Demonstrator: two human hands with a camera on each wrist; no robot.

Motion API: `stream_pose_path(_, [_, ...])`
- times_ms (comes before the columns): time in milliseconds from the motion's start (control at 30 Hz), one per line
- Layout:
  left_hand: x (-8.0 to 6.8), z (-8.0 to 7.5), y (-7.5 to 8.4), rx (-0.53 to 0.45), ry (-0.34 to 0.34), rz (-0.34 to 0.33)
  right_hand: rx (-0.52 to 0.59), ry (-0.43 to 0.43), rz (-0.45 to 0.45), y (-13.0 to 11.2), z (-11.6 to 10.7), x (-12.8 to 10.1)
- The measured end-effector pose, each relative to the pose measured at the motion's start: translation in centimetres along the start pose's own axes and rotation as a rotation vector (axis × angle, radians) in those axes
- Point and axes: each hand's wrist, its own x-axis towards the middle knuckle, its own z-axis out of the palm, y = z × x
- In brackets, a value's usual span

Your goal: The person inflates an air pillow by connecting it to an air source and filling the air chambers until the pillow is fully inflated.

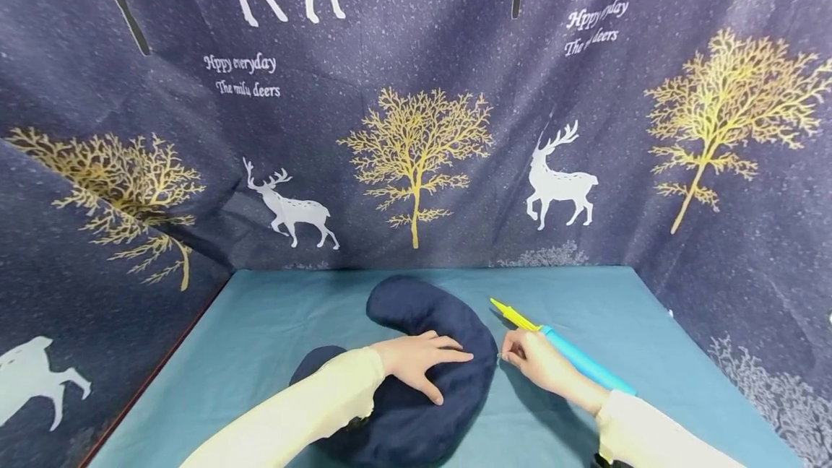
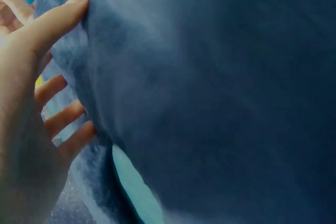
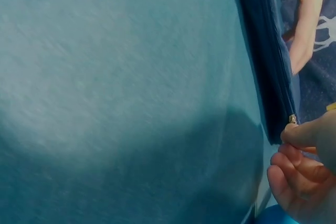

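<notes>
The left hand (image 1: 419, 363) lies flat with fingers spread on the soft, floppy navy neck pillow (image 1: 422, 352). At the pillow's right edge, the right hand (image 1: 539, 363) pinches its small zipper pull (image 3: 292, 119). That pull looks the best place to hold.

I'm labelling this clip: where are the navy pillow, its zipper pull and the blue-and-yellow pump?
navy pillow (image 1: 416, 313): head view, upper curved lobe.
zipper pull (image 3: 292, 119): right wrist view, metal tab at the seam.
blue-and-yellow pump (image 1: 585, 363): head view, blue barrel.
</notes>
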Motion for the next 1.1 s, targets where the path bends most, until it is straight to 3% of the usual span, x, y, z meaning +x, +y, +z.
stream_pose_path(300, [0.5, 0.1, 0.4, 0.006, 0.009, -0.025, -0.025, 0.030, 0.040, 0.2, -0.1, 0.4])
stream_pose_path(533, [1.5, -0.7, 0.6, -0.010, -0.069, -0.119, 0.014, 0.020, 0.089, 0.0, 0.1, 0.1])
stream_pose_path(667, [1.8, -0.9, 0.5, -0.022, -0.093, -0.154, -0.022, 0.010, 0.090, -0.3, 0.1, -0.3])
stream_pose_path(833, [1.9, -1.0, 0.6, -0.047, -0.095, -0.167, -0.084, 0.005, 0.081, -0.6, 0.3, -0.8])
stream_pose_path(1100, [1.8, -1.1, 0.6, -0.061, -0.089, -0.171, -0.056, -0.052, 0.071, -1.5, 0.6, -1.6])
